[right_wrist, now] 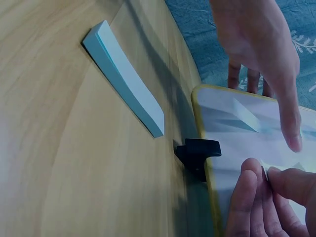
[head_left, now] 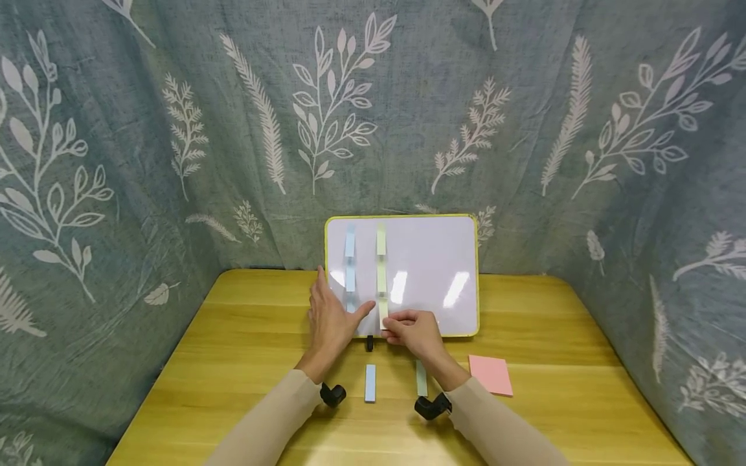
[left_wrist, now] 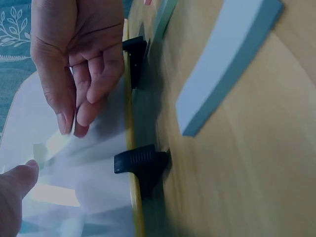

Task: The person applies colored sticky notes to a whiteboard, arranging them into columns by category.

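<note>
A yellow-framed whiteboard [head_left: 434, 259] leans upright at the table's back. My left hand [head_left: 331, 320] rests at its left edge; the right wrist view shows the fingers behind the edge and the straight thumb [right_wrist: 290, 118] in front. My right hand [head_left: 416, 331] pinches the lower end of a pale green sticky note [head_left: 383, 309] between thumb and fingers, against or just off the board's lower part. Two more green notes [head_left: 381, 241] run above it in a column. To the left, a column of light blue sticky notes [head_left: 350, 246] is partly covered by my left hand.
A narrow blue sticky-note pad [head_left: 370, 383] lies in front of the board. Right of it sits a green pad [head_left: 421, 380], partly hidden by my right wrist. A square pink pad [head_left: 491, 375] lies farther right. Black supports [left_wrist: 140, 160] hold the board's lower edge.
</note>
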